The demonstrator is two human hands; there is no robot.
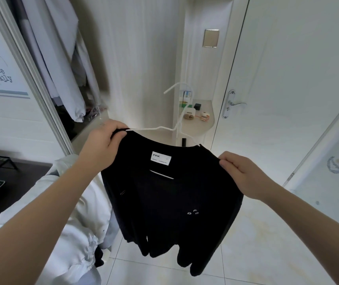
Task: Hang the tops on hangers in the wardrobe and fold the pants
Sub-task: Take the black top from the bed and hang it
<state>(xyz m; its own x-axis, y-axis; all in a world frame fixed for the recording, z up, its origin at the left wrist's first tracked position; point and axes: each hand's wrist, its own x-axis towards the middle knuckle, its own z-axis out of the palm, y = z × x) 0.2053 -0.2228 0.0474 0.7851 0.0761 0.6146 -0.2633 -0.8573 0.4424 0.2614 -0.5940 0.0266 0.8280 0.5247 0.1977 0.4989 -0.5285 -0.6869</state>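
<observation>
Two hands hold one black top (170,202) on a white hanger (158,127), up in the air beside the open wardrobe (33,79).
Fingers of the left hand (102,138) curl round one shoulder of the top and the hanger's end, while the right hand (244,173) pinches the other shoulder between thumb and fingers. The cloth hangs limp, its hem drooping toward the floor (256,243). It looks soft and light, and likely to slide off the thin wire if tilted. The best hold for carrying it into the wardrobe is probably the hanger's neck under the hook, kept level.
</observation>
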